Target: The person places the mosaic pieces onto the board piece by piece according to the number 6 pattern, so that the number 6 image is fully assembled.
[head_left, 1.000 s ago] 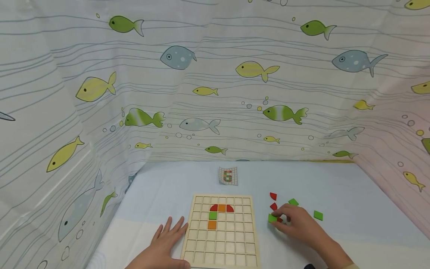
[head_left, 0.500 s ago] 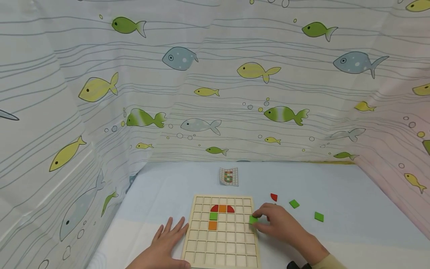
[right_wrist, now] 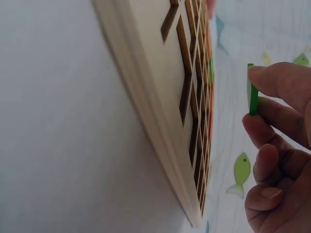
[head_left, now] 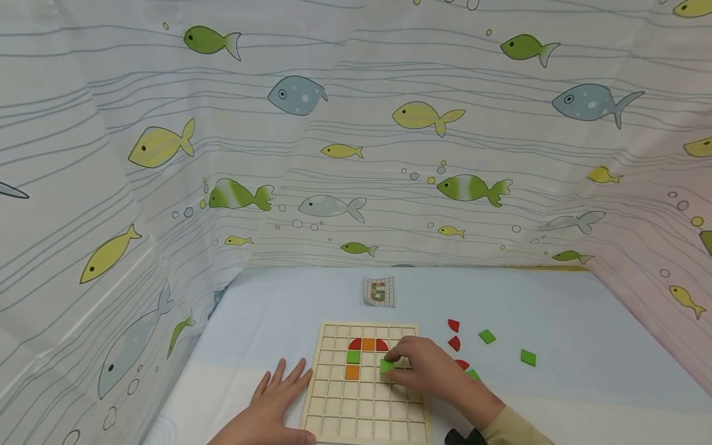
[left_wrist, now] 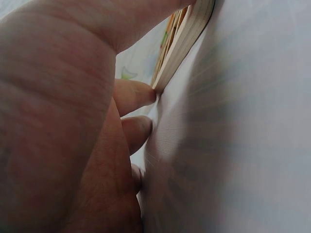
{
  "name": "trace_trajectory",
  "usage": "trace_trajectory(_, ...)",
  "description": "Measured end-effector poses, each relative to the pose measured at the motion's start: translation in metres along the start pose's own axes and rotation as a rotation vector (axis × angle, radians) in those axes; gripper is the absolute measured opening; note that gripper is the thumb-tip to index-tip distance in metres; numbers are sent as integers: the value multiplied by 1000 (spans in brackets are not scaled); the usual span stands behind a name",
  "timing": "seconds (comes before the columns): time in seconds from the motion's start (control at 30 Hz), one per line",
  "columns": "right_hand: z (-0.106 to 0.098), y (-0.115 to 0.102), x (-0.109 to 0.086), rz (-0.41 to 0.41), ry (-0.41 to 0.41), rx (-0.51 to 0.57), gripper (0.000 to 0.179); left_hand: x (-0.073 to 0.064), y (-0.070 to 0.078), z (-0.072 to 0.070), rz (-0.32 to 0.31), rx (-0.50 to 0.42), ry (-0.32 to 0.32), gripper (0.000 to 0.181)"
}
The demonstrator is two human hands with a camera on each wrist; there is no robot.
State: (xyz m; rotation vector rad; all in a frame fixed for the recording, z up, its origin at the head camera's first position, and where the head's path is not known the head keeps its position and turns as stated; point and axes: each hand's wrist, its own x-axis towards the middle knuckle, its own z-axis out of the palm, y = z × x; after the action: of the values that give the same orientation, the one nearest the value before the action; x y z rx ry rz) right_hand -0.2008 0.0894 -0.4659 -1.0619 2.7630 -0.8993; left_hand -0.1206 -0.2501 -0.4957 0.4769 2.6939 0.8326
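Note:
A wooden grid board point(head_left: 367, 411) lies flat on the table. In its upper cells sit two red quarter-round tiles point(head_left: 355, 345), an orange tile point(head_left: 368, 344) between them, then a green tile point(head_left: 353, 357) and another orange tile point(head_left: 351, 372) below on the left. My right hand point(head_left: 425, 368) pinches a green square tile point(head_left: 386, 366) between thumb and fingers. In the right wrist view that green tile point(right_wrist: 252, 92) is held apart from the board. With fingers spread, my left hand point(head_left: 272, 405) rests on the table, thumb and fingertips against the board's left edge.
Right of the board lie loose red quarter-round tiles point(head_left: 454, 343) and green tiles point(head_left: 487, 336), one green partly hidden by my right wrist. Behind the board is a small pattern card point(head_left: 379, 292) with a coloured grid figure. A fish-print curtain point(head_left: 356, 185) encloses the table.
My right hand has carried the green tile leftward from the loose tiles to above the board, uncovering red tiles on the table. The left hand has stayed in place.

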Motion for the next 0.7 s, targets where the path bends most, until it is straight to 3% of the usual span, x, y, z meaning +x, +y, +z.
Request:
trace_trajectory(0.33,13,-15,18,-6,-80,-55,21,1,1,0,4,-10,-12,114)
trace_trajectory(0.7,22,-9,25,-45,-126,-119,19,0,2,-1,3,-5,-9,114)
